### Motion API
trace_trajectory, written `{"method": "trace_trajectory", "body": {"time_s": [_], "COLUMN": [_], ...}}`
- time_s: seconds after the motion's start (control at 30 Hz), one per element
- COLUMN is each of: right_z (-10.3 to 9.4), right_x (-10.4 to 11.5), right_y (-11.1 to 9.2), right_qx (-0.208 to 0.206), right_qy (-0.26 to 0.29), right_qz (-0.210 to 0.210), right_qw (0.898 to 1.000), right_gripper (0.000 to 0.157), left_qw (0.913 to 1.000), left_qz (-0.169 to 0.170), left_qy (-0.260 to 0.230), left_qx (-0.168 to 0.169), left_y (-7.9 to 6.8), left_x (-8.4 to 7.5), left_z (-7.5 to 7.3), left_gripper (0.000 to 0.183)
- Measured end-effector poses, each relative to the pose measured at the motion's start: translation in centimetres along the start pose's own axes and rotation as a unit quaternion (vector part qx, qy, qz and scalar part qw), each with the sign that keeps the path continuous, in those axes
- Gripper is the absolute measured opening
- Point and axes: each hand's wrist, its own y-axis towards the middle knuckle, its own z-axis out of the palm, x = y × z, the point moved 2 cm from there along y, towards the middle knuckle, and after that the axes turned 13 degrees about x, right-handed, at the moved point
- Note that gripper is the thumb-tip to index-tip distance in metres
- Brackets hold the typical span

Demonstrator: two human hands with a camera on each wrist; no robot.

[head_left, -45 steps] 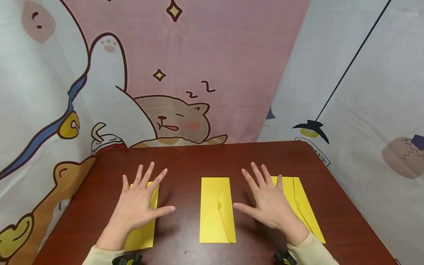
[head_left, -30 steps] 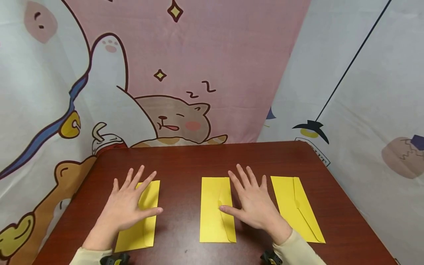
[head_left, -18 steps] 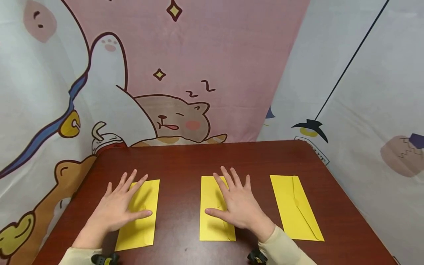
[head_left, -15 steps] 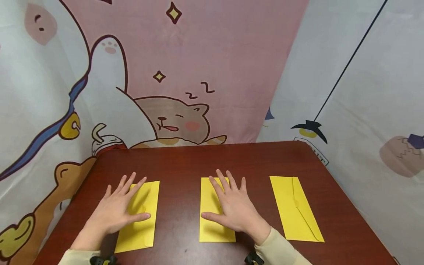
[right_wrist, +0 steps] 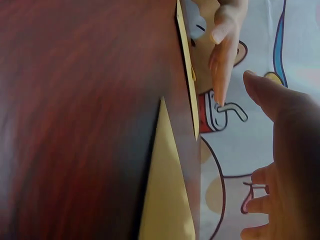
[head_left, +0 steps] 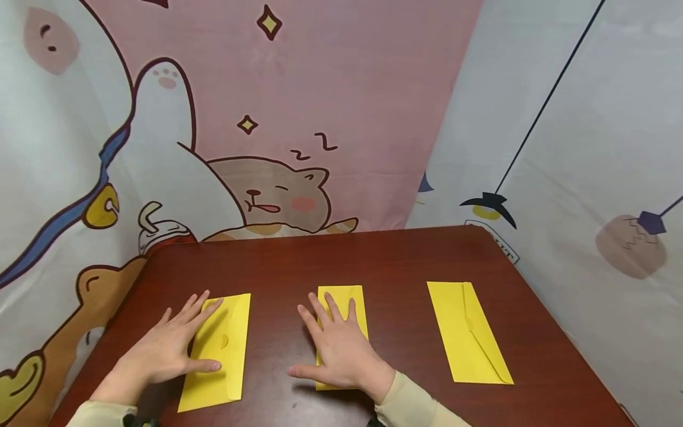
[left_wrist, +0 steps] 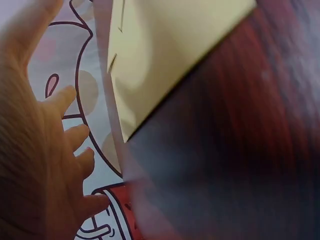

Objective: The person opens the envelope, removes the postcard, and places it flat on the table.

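Three yellow envelopes lie apart on a dark red-brown table. My left hand (head_left: 165,350), fingers spread, is over the left side of the left envelope (head_left: 235,344) and hides part of it; in the left wrist view that hand (left_wrist: 45,130) stands off from the envelope's corner. My right hand (head_left: 341,353) hovers with spread fingers over the middle envelope (head_left: 347,296), covering much of it. A gap shows between the right hand (right_wrist: 295,150) and the paper in the right wrist view. Nothing is held in either hand. The right envelope (head_left: 466,332) lies untouched, flap side up.
The wooden table (head_left: 395,255) has its far edge against a cloth backdrop (head_left: 363,118) printed with cartoon animals. More printed cloth hangs at the left and right sides.
Both hands have moved left and toward the person. The right hand went from beside the right envelope to above the middle one. The envelopes stay in place; the view has shifted slightly.
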Motion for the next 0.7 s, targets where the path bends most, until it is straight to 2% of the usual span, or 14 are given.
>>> {"method": "trace_trajectory", "body": {"time_s": [0.17, 0.43, 0.7], "right_z": [0.4, 0.9, 2.0], "right_x": [1.8, 5.0, 6.5], "right_y": [1.4, 4.0, 5.3], "right_qx": [0.014, 0.045, 0.058], "right_qy": [-0.001, 0.028, 0.009], "right_qz": [-0.011, -0.032, -0.031], "right_qw": [1.000, 0.998, 0.998], "right_gripper": [0.110, 0.112, 0.111], "left_qw": [0.9999, 0.9993, 0.9977], "left_qz": [-0.004, -0.012, -0.023], "left_qy": [0.007, -0.006, -0.016], "left_qx": [0.015, 0.035, 0.061], "left_y": [-0.1, -0.5, -0.3], "left_x": [0.7, 1.8, 2.5], "left_z": [0.2, 0.7, 1.5], "left_gripper": [0.125, 0.128, 0.131]}}
